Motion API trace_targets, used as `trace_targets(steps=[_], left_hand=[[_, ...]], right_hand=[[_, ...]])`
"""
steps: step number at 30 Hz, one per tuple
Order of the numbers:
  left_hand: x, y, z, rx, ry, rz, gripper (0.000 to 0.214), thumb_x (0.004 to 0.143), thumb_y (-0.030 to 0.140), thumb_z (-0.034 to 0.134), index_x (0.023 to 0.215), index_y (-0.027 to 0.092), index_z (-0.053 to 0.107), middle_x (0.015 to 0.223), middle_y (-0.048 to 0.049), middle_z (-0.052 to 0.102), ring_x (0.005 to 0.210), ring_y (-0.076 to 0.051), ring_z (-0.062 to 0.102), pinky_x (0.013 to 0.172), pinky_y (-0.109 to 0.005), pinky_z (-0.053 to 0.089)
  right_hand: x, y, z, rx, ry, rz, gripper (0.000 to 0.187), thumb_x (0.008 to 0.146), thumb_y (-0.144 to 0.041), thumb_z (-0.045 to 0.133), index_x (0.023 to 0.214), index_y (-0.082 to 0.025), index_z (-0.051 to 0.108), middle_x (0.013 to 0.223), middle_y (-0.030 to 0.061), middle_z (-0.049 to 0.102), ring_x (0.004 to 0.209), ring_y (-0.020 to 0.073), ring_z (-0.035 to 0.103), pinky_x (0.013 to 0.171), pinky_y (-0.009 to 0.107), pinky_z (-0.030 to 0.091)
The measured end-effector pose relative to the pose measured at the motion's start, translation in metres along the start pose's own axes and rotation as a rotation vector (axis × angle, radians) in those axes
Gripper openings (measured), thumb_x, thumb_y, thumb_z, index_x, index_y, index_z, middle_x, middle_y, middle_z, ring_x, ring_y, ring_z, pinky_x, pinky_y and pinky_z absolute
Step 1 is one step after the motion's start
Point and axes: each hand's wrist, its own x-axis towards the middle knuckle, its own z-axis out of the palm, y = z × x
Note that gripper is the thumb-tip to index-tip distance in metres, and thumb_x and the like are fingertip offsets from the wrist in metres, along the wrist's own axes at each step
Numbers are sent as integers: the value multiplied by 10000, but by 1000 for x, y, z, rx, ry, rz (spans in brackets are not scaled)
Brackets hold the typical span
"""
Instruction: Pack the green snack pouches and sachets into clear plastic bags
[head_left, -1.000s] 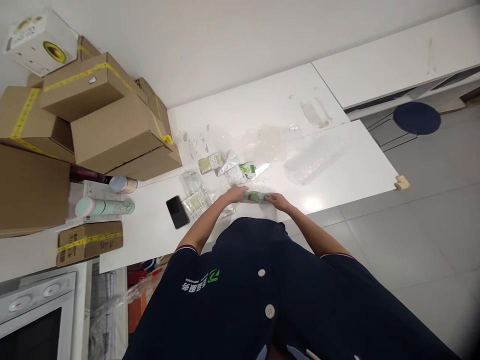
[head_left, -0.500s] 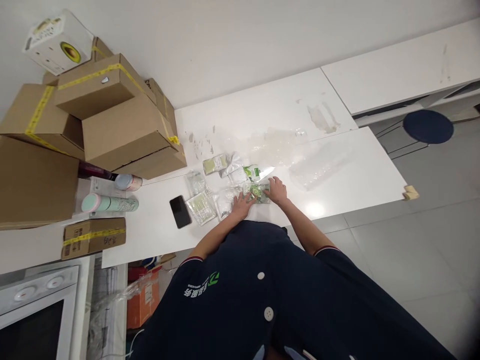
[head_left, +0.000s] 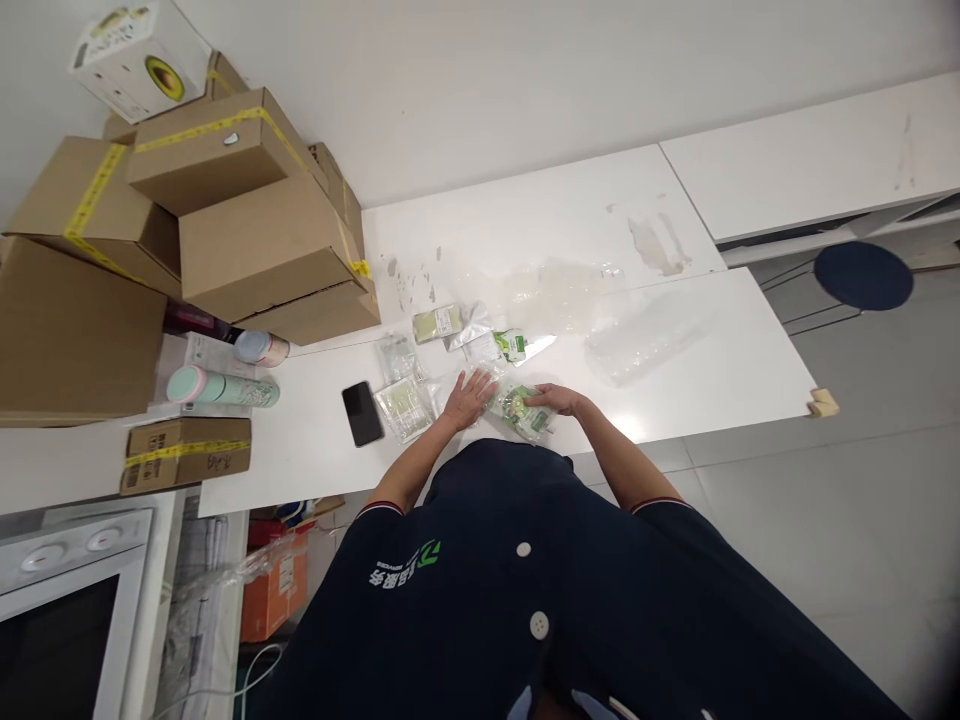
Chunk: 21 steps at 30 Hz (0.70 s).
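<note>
A: Entry, left to right. Upper left?
B: Cardboard boxes (head_left: 255, 250), stacked. Lower, left of centre: phone (head_left: 362, 413) flat on the table (head_left: 712, 370), clear packets (head_left: 405, 408) just beside it.
A: Hands?
B: Apart. Left hand (head_left: 466, 398) flat, fingers spread, palm down at the packets' edge. Right hand (head_left: 555, 400) lies on the green packet (head_left: 523, 410), centre of frame, near the table's front edge. Pinching or only pressing: cannot tell.
A: Progress?
B: Judged: several packets already laid out flat; the green one under handling, not yet with them. Plastic film (head_left: 645, 335), right of centre, untouched.
</note>
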Motion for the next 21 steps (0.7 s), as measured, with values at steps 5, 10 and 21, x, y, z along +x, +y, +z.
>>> trace_targets(steps=[5, 10, 21], left_hand=[[14, -10, -27, -186, 105, 14, 533, 857, 189, 481, 1384, 268, 496, 1490, -83, 429, 1480, -262, 136, 1175, -575, 50], [38, 3, -30, -669, 290, -129, 426, 857, 329, 570, 1263, 212, 619, 1333, -111, 592, 1301, -278, 488, 1125, -471, 323], [0, 50, -5, -1542, -39, -398, 532, 787, 114, 531, 1319, 137, 542, 1075, -124, 703, 1031, -241, 658, 948, -419, 502]], right_hand=[[-31, -3, 7, 130, -55, -43, 407, 556, -341, 884, 877, -152, 721, 871, 92, 743, 739, 213, 697, 690, 315, 581], [-37, -3, 22, 211, 58, -218, 460, 570, -362, 874, 948, -158, 710, 869, 71, 738, 722, 208, 685, 674, 324, 565], [-27, 38, 64, 370, 273, -370, 392, 557, -368, 852, 848, -182, 668, 776, 16, 709, 690, 169, 662, 694, 298, 527]])
